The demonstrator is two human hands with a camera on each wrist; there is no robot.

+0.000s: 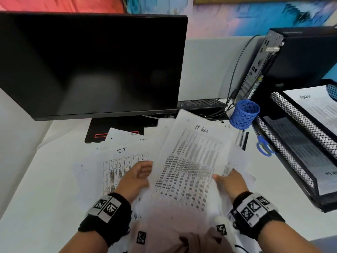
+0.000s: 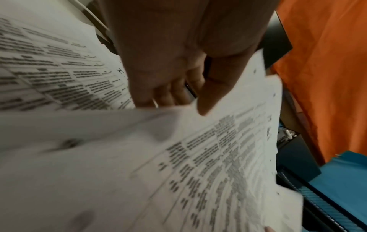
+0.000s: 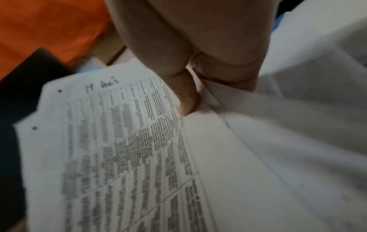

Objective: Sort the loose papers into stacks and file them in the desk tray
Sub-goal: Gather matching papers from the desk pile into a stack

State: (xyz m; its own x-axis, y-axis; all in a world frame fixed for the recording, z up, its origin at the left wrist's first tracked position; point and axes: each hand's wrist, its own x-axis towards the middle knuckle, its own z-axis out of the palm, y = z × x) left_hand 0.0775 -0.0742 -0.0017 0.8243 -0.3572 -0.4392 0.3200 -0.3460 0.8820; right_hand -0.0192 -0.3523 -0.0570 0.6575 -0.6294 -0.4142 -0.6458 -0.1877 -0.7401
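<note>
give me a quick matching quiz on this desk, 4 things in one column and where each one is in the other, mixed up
Things:
1. pen cup
2. scissors
3. sheet marked I.T
4. printed stack

Places:
a. flat on the desk, by the left hand
b. lifted, held in both hands
c. lying in front of the mesh tray
d. standing beside the computer tower

Pairs: 1-d, 2-c, 3-a, 4-b

Printed rows on the held sheet [image 1: 186,167] too blurred to read. Left hand [image 1: 135,175] fingertips hidden behind that sheet. Desk tray [image 1: 291,143] cut off at right edge.
</note>
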